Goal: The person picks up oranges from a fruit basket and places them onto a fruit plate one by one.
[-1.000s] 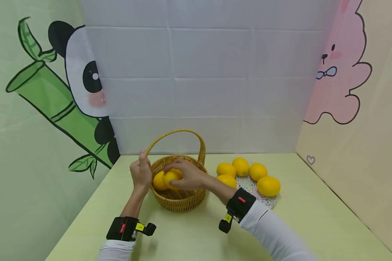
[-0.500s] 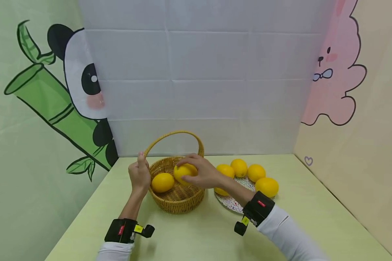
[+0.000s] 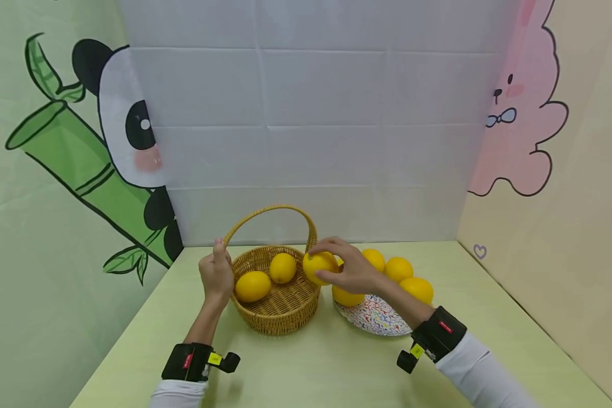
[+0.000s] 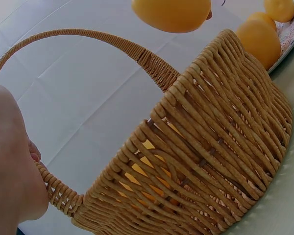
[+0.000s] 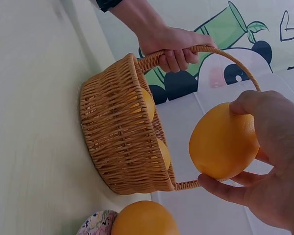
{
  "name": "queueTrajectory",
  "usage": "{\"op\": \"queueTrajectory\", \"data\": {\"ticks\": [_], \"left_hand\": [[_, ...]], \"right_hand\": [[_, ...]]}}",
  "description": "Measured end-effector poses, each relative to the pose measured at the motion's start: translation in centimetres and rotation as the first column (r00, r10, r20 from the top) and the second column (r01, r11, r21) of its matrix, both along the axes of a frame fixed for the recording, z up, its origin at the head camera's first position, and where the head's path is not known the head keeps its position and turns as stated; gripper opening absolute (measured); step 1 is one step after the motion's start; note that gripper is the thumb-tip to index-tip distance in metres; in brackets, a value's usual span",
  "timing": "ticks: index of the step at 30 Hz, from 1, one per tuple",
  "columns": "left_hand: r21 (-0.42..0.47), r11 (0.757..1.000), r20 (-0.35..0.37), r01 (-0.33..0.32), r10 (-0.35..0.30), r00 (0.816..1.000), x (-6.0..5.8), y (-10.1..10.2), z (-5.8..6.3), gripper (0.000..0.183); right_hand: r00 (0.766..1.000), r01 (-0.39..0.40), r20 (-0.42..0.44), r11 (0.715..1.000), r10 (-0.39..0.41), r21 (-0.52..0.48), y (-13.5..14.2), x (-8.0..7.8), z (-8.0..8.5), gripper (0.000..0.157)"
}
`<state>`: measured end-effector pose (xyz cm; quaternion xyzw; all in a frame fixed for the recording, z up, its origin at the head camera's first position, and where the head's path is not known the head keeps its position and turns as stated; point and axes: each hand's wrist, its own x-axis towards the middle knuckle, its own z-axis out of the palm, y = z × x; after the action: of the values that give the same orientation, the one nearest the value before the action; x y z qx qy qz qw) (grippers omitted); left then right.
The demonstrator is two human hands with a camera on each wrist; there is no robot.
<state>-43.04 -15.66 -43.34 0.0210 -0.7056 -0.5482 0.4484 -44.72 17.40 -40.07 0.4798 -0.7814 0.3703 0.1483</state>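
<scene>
1. Right wrist view shows the right hand (image 5: 269, 161) with thumb and fingers curled round a yellow lemon (image 5: 224, 141), a closed grip that holds the fruit in the air just beside the near end of the basket handle (image 5: 213, 49).
2. Seen from the head camera, that held lemon (image 3: 319, 267) hangs over the right rim of the wicker basket (image 3: 277, 310), between the basket and the patterned plate (image 3: 374, 316).
3. The left hand (image 3: 216, 273) is wrapped round the handle where it meets the left rim, fingers folded over the wicker; the left wrist view shows its palm pressed against that joint.
4. Two lemons lie inside the basket: one (image 3: 253, 285) on the left near the holding hand, one (image 3: 283, 267) toward the back, close together.
5. On the plate, just right of the basket, sit more lemons: one (image 3: 348, 297) at the front partly under the right hand, and others (image 3: 417, 289) behind and to the right, touching one another.
6. Basket and plate both stand on the pale green desk (image 3: 311, 368), near each other but not touching.
7. Each forearm carries a black wrist camera (image 3: 191, 361).
</scene>
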Motion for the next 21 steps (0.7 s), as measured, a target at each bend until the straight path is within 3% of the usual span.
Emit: {"op": "queueTrajectory", "data": {"ticks": [7, 17, 21], "left_hand": [[-0.003, 1.000, -0.001, 0.007, -0.007, 1.000, 0.1, -0.3, 0.0, 0.071], [0.009, 1.000, 0.010, 0.024, -0.024, 1.000, 0.4, -0.7, -0.1, 0.070], [0.009, 1.000, -0.003, 0.024, -0.024, 1.000, 0.4, -1.0, 0.0, 0.070]], "right_hand": [[0.993, -0.013, 0.112, 0.997, 0.022, -0.080, 2.3, 0.3, 0.1, 0.040], [0.992, -0.021, 0.122, 0.998, 0.029, -0.066, 5.3, 0.6, -0.7, 0.040], [0.992, -0.027, 0.121, 0.998, 0.034, -0.060, 5.9, 1.5, -0.8, 0.041]]}}
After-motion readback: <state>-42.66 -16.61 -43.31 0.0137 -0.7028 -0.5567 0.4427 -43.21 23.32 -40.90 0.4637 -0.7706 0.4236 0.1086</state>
